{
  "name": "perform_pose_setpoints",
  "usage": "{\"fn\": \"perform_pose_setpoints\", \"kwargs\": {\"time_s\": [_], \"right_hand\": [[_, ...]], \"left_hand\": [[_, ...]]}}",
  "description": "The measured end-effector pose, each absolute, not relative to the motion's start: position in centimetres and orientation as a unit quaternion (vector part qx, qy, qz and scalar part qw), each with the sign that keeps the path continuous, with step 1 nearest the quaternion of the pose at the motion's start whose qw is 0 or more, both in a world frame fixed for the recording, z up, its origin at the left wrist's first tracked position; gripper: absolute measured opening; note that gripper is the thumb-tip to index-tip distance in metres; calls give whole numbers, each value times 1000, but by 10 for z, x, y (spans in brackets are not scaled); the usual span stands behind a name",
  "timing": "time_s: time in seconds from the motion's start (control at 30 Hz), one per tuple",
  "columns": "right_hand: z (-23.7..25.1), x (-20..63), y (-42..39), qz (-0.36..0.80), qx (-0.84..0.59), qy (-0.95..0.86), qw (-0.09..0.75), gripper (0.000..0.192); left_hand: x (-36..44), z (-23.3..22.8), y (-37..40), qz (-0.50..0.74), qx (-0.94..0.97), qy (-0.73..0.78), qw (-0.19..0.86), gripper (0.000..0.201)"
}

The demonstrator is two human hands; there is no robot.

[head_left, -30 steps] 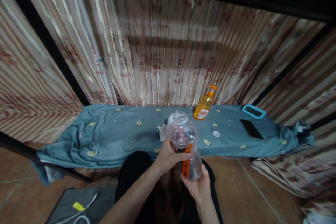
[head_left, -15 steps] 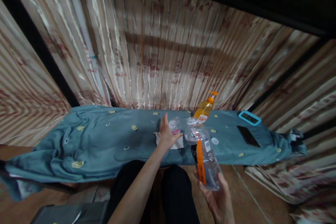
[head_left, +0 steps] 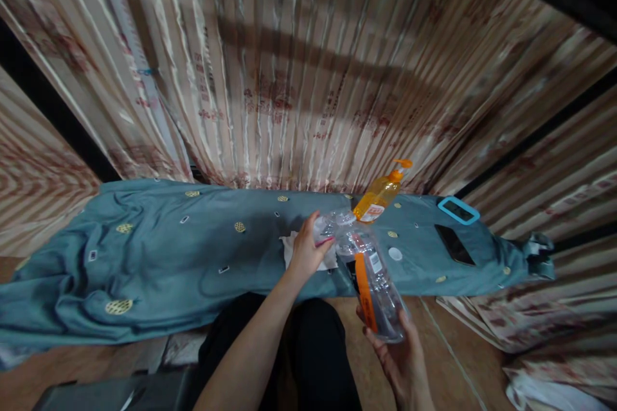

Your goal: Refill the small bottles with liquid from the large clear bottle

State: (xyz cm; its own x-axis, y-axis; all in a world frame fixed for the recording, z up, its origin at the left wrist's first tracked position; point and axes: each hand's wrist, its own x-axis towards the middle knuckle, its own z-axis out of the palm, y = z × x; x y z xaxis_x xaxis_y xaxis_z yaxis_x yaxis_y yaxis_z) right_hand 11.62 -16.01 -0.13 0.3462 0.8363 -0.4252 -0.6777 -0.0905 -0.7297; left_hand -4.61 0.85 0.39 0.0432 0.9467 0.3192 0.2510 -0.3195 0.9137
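My left hand (head_left: 307, 249) is closed around a small clear plastic bottle (head_left: 326, 225) with a pink mark near its lower edge. The small bottle lies on its side, tipped toward the mouth of a larger bottle, and the two overlap; I cannot tell whether they touch. My right hand (head_left: 398, 350) grips the base of that large clear plastic bottle (head_left: 371, 279), which has an orange and black label. Its neck leans away from me, up and to the left. Under my left hand lies a white tissue (head_left: 288, 247). Right of the large bottle rests a round white cap (head_left: 395, 253).
A pump bottle of orange liquid (head_left: 378, 199) stands behind the large bottle. Farther right are a blue-framed device (head_left: 459, 210) and a black phone (head_left: 454, 245). The narrow bench has a teal cloth (head_left: 164, 257). Patterned curtains (head_left: 270, 115) hang behind it.
My left hand has closed on the small bottle and brought it to the large bottle's neck. The large bottle stays in my right hand. The camera view has shifted slightly.
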Motion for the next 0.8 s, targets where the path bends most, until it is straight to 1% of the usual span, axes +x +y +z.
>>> {"fn": "perform_pose_setpoints", "kwargs": {"time_s": [0.13, 0.3, 0.53, 0.67, 0.8], "right_hand": [[2, 120, -161, 560, -485, -90, 666, 37], [2, 131, -165, 571, -499, -82, 646, 43], [2, 139, -174, 568, -509, -78, 642, 41], [8, 141, -185, 563, -511, -89, 643, 42], [12, 141, -196, 547, -523, -117, 644, 40]], "left_hand": [[-46, 5, 8, 499, 633, 482, 343, 65], [-45, 6, 8, 499, 636, 481, 338, 62], [-45, 5, 8, 509, 634, 481, 327, 59], [-46, 6, 7, 501, 635, 485, 332, 57], [-48, 8, 8, 501, 636, 476, 343, 56]]}}
